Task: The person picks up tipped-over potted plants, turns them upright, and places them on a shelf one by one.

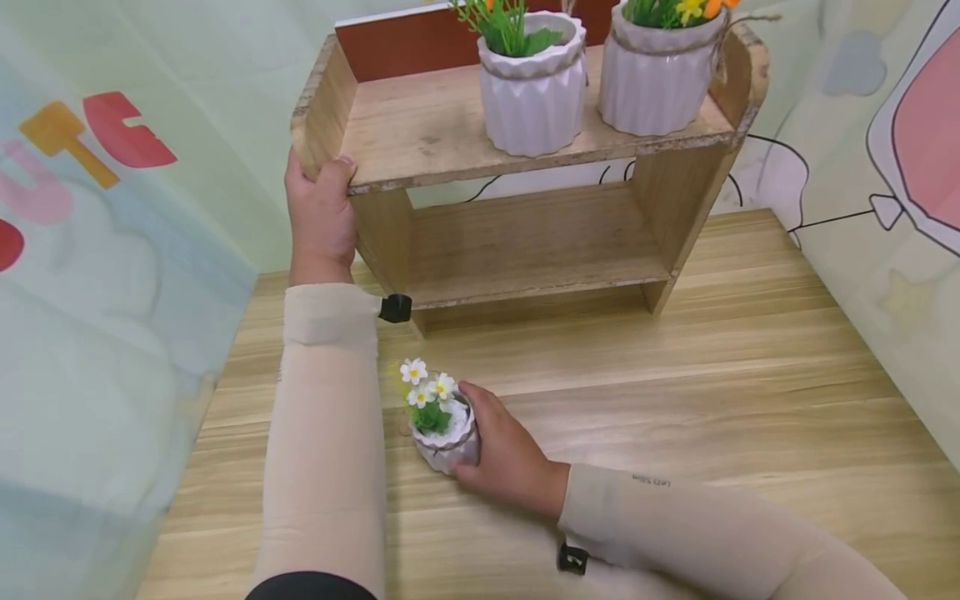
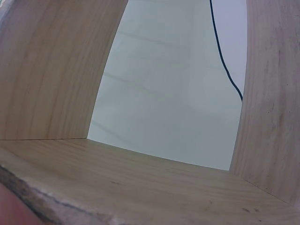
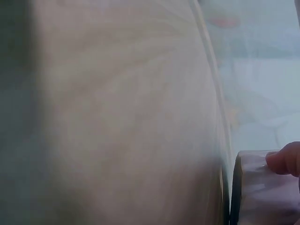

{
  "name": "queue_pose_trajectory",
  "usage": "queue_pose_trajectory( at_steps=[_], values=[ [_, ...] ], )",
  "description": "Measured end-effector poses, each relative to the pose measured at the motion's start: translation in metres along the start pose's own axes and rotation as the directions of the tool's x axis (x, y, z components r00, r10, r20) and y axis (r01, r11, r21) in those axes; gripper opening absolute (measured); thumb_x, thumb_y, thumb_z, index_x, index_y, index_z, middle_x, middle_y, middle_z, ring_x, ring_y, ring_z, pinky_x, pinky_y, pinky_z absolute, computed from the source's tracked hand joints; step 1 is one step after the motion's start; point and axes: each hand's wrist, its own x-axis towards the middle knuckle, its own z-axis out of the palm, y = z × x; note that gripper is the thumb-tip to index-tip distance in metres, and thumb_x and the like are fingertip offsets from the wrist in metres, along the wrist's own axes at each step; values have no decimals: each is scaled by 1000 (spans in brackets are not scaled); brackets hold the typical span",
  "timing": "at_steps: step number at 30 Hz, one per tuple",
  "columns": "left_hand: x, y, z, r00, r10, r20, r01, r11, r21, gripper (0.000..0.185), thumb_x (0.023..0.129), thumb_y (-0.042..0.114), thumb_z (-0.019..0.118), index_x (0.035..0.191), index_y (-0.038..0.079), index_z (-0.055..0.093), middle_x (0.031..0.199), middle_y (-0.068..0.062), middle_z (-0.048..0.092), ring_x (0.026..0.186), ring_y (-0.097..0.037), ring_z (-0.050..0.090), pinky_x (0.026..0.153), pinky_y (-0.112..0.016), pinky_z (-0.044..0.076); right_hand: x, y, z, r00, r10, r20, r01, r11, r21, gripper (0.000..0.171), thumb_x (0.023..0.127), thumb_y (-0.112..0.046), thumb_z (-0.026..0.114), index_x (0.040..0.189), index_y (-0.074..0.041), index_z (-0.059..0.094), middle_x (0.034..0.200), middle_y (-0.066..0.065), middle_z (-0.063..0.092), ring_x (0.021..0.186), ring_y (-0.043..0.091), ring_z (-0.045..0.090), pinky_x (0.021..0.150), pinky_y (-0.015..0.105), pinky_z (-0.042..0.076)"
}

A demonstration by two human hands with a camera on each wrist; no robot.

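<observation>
My left hand grips the left end of a small wooden shelf unit, its thumb over the front edge of the upper board. In the left wrist view, the shelf's wooden boards fill most of the picture. Lower down, my right hand holds a small white flowerpot from its right side, fingers and thumb around it. White artificial flowers with yellow centres and green leaves rise from that pot. The right wrist view catches the pot's side with a fingertip on it.
Two larger white fluted pots, one at the middle and one at the right, stand on the upper board with orange and yellow flowers. A wood-grain table lies beneath. Printed curtains hang around it.
</observation>
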Motion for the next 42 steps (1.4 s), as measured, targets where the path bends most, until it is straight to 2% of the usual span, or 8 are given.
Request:
queue_pose_trajectory(
  at_steps=[8, 13, 18, 26, 33, 42],
  values=[
    [0, 0, 0, 1000, 8, -2, -8, 1000, -4, 61, 96, 17, 54, 156, 21, 47, 154, -2, 51, 139, -18, 48, 112, -22, 40, -5, 0, 2, 1000, -24, -11, 23, 999, -44, 100, 78, -13, 89, 159, -2, 31, 158, 20, 46, 145, 33, 50, 119, 44, 41],
    [0, 0, 0, 1000, -3, 9, 4, 1000, -27, 63, 96, 16, 54, 158, 22, 45, 154, -2, 50, 140, -18, 47, 112, -22, 39, -7, 0, 2, 1000, -21, -10, 21, 999, -35, 99, 78, -12, 87, 159, -3, 31, 158, 20, 46, 145, 34, 49, 120, 44, 40],
    [1, 0, 1, 1000, -10, -3, 10, 1000, -9, 65, 96, 17, 55, 159, 21, 44, 157, -1, 48, 141, -17, 46, 113, -20, 38, -7, 1, 2, 1000, -14, 0, 14, 1000, -23, 103, 77, -17, 88, 161, -4, 29, 160, 19, 44, 146, 33, 48, 120, 45, 40],
    [2, -1, 1, 1000, -5, -9, 5, 1000, -1, 65, 95, 16, 55, 159, 21, 44, 157, -1, 48, 141, -16, 46, 113, -19, 38, -4, 0, 4, 997, 69, 39, -71, 996, 62, 116, 74, -31, 97, 163, -8, 26, 160, 15, 43, 147, 30, 46, 121, 46, 38],
    [2, -2, 1, 1000, -1, -11, 1, 1000, -15, 65, 95, 16, 55, 159, 21, 45, 155, -2, 49, 140, -17, 47, 111, -20, 39, -1, 1, 7, 993, 117, 26, -120, 982, 149, 109, 77, -32, 96, 160, -6, 31, 158, 16, 45, 145, 31, 48, 121, 48, 38],
    [1, -2, 1, 1000, 13, -8, -13, 1000, -6, 63, 95, 16, 54, 158, 21, 46, 155, -2, 50, 139, -16, 48, 111, -18, 39, -1, 1, 10, 990, 141, 2, -138, 966, 219, 106, 76, -29, 97, 159, -7, 35, 155, 13, 50, 143, 27, 51, 121, 46, 37]
  ],
)
